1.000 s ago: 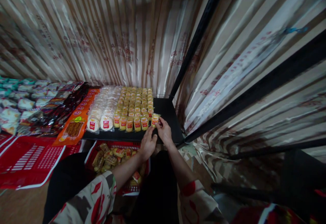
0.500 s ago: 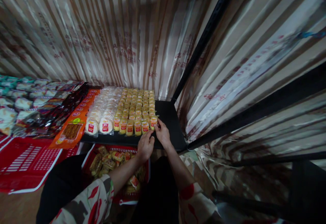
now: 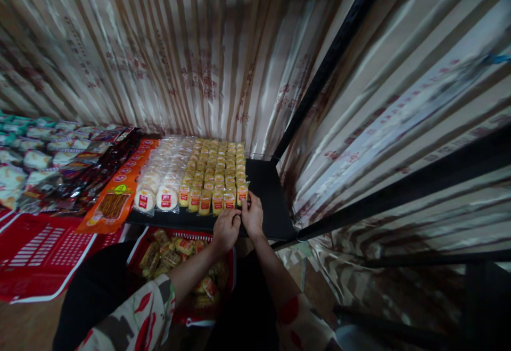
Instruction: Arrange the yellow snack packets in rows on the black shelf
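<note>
Small yellow packaged snack cakes [image 3: 217, 200] stand in tight rows on a black shelf [image 3: 265, 197], red labels on the front ones. My right hand [image 3: 252, 217] is at the front right corner of these rows, its thumb and fingers closed at the lower edge of the end snack cake [image 3: 241, 191]. Just left of it is my left hand [image 3: 227, 231], at the shelf's front edge, its fingers bent together. Its fingertips reach close to the right thumb; what they hold, if anything, is hidden. Below my forearms, a red basket [image 3: 187, 319] holds more yellow packs [image 3: 170, 258].
Round white packaged cakes [image 3: 166, 198] lie left of the yellow rows, followed by an orange bag [image 3: 114, 205] and dark packets [image 3: 75, 181]. Another red basket [image 3: 48, 250] is at lower left. A striped curtain [image 3: 199, 48] hangs behind, with a black post [image 3: 315, 95] at the corner.
My right hand has shifted slightly down along the end snack cake, towards the shelf's front edge. My left hand has moved slightly down beside it. The view has tilted a little.
</note>
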### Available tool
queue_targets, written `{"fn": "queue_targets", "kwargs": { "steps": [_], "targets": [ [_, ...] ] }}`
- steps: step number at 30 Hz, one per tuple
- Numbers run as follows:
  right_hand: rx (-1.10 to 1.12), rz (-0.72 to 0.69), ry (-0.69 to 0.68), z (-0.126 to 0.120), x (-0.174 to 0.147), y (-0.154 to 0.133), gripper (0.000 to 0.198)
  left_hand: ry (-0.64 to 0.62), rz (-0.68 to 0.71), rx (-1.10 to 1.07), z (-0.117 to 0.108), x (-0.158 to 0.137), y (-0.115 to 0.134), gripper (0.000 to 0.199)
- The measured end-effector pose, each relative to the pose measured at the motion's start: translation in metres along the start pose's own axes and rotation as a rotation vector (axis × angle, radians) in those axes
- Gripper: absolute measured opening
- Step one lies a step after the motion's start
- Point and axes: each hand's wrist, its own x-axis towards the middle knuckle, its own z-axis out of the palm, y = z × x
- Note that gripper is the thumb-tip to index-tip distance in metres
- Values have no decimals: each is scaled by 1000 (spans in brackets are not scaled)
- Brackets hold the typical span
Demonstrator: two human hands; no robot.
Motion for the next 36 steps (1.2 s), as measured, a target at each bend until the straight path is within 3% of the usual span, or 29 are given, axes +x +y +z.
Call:
{"fn": "queue_targets", "kwargs": {
  "steps": [6, 13, 18, 23, 26, 29, 33, 36],
  "targets": [
    [30, 16, 44, 3, 0, 1, 45, -6, 22, -6, -3, 0, -3, 24],
    [-108, -51, 26, 9, 3, 8, 46, 19, 17, -4, -2, 1, -7, 23],
    [-104, -76, 56, 8, -2, 7, 51, 45, 105, 30, -7, -7, -13, 23],
    [-29, -81, 100, 2, -7, 4, 55, 255, 176, 85, -21, -22, -38, 26],
    [-52, -178, 187, -6, -16, -5, 46, 423, 125, 145, -33, -30, -57, 28],
    [-49, -311, 227, -8, -38, -23, 35, 515, 94, 192, -45, -35, -78, 34],
    [31, -477, -104, 10, -75, -51, 31, 491, 126, 245, -50, -37, -99, 42],
    [23, -530, -171, 27, -85, -67, 34, 449, 185, 303, -48, -34, -107, 44]
  ]
}}
